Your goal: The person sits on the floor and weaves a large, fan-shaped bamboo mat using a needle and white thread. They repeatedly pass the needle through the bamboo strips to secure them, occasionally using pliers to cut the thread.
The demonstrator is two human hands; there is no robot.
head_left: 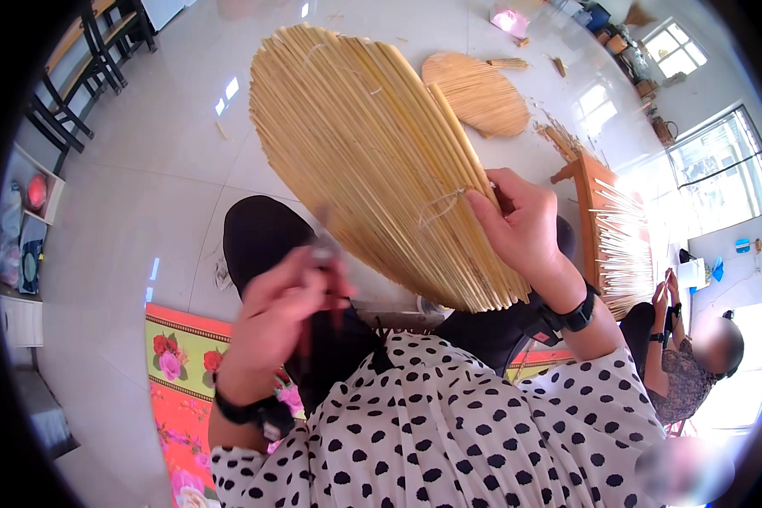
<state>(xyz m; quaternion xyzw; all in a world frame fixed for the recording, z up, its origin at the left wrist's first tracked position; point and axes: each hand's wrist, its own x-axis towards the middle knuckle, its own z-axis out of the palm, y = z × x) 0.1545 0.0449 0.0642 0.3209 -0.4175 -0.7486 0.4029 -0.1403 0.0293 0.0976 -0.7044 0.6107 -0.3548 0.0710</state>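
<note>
An oval mat of straw stalks (356, 161), with loops of pale thread stitched across it, is tilted above my lap. My right hand (521, 220) grips its right edge, thumb on top beside a loop of thread. My left hand (275, 313) is closed round a tool (322, 250) with a grey metal part, probably scissors, near the mat's lower left edge. The tool is blurred by motion.
Another oval straw mat (474, 93) and scraps lie on the tiled floor. A wooden table (582, 229) holds loose stalks (618, 241); beside it sits a co-worker (686, 364). Chairs (85, 68) stand at left, and a floral mat (178, 389) lies beside me.
</note>
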